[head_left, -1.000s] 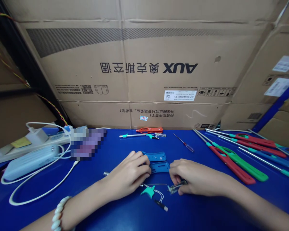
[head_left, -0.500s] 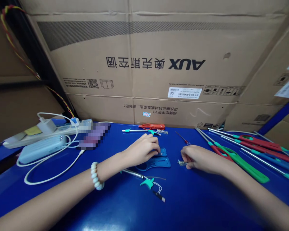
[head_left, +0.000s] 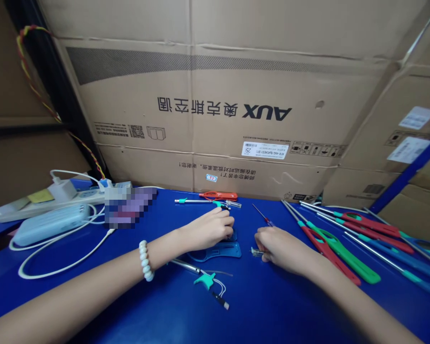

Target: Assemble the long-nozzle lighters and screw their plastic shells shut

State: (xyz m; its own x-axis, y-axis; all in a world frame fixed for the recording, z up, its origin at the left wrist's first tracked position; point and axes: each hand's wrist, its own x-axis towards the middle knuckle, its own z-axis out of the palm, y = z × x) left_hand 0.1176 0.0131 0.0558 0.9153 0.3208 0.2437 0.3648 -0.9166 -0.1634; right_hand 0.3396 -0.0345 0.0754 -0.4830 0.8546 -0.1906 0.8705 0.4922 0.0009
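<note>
Left hand (head_left: 210,229) curled over blue shell (head_left: 234,235), grip unclear; right hand (head_left: 281,246) pinching clear part (head_left: 257,252).

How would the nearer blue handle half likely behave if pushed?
The nearer blue handle half lies flat, so it would probably slide rather than roll or tip. It looks like thin plastic, so it is likely light and stiff. The smooth-looking table may offer little resistance.
</note>
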